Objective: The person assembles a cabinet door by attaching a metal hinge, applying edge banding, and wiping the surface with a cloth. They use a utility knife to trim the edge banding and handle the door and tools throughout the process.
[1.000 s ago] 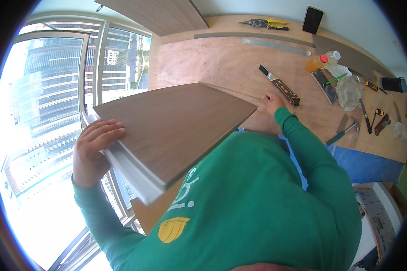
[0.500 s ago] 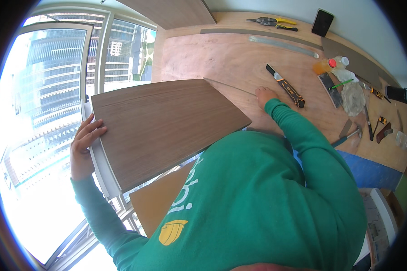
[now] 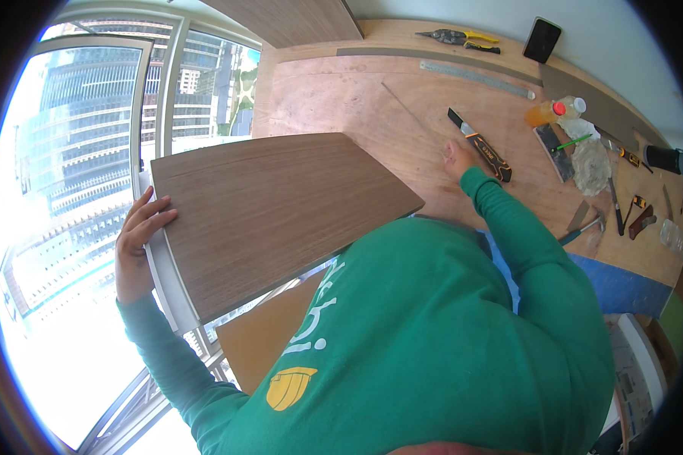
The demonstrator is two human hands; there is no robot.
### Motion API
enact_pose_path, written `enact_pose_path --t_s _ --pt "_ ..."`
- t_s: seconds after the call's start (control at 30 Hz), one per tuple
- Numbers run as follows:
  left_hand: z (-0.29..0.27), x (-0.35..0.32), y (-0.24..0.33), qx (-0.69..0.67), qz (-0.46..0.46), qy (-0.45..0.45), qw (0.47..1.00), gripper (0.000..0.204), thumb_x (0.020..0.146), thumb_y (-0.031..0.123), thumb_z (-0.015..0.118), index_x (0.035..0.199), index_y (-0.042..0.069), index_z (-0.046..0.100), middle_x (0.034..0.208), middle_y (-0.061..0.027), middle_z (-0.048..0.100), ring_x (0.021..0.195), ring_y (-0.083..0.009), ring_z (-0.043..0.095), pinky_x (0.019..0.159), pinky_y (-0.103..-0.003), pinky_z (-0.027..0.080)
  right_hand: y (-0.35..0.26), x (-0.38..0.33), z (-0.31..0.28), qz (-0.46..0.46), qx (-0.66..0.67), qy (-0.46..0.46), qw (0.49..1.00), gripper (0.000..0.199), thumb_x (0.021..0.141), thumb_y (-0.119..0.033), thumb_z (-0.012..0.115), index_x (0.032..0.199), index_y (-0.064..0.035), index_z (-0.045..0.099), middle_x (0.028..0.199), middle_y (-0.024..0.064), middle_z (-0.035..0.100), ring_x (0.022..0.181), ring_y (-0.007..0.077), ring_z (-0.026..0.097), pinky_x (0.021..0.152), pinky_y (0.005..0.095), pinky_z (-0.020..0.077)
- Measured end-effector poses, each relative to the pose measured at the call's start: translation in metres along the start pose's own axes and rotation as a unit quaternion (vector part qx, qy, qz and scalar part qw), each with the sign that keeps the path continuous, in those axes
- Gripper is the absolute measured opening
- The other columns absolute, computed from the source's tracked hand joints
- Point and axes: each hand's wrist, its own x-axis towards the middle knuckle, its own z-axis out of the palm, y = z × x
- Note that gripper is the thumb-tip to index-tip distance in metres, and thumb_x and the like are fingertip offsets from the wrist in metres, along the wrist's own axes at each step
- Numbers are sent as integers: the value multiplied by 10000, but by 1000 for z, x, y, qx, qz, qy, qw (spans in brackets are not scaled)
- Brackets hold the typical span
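A brown wood-grain panel (image 3: 281, 216) lies slanted in front of me, its near edge by my torso. My left hand (image 3: 139, 235) grips the panel's left edge, fingers spread over the top face, the thumb out of sight. To the right of the panel, my right hand (image 3: 457, 158) is closed above the worktop, just left of a black-and-orange utility knife (image 3: 484, 150). A thin strip (image 3: 401, 103) runs from its fingertips toward the far left; its end near the hand is faint.
Behind lie a metal ruler (image 3: 474, 79), tin snips (image 3: 459, 38) and a phone (image 3: 542, 40). Bottles (image 3: 546, 112), a sanding block (image 3: 554, 153), a crumpled plastic bag (image 3: 590, 167) and a hammer (image 3: 584, 227) occupy the right side. A window (image 3: 91, 152) borders the left.
My right hand has moved slightly right, toward the knife. The thin strip has swung away from the panel's corner, its free end now farther back. My left hand stays on the panel.
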Motion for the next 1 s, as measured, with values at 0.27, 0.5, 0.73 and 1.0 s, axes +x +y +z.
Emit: enact_pose_path --t_s 0.27,0.5,0.73,1.0 --pt "6 -2 -16 -33 -33 12 999 333 835 72 719 1140 184 789 1368 -91 666 1469 -346 422 1195 -508 391 29 -38 28 228 247 -189 922 110 942 -130 561 971 -50 631 750 96 680 582 191 650 530 374 542" --pt "3 4 -13 -52 -4 16 999 350 838 72 709 1153 208 782 1371 -66 657 1475 -328 411 1208 -505 384 -34 -47 22 169 336 -205 903 106 948 -139 591 971 -43 631 823 86 679 690 175 650 594 336 537" --pt "0 12 -12 -40 -34 6 999 325 855 81 661 1136 194 778 1380 -43 647 1499 -297 372 1237 -491 349 -58 -37 34 24 202 -281 938 182 951 -207 621 1050 -55 641 947 114 686 911 236 643 832 385 506" --pt "4 10 -23 -48 -36 25 998 314 856 73 657 1118 200 775 1362 -45 655 1480 -305 406 1231 -494 359 -46 -73 6 -15 235 -255 938 145 993 -187 593 1039 -56 634 944 98 705 903 200 653 812 362 516"
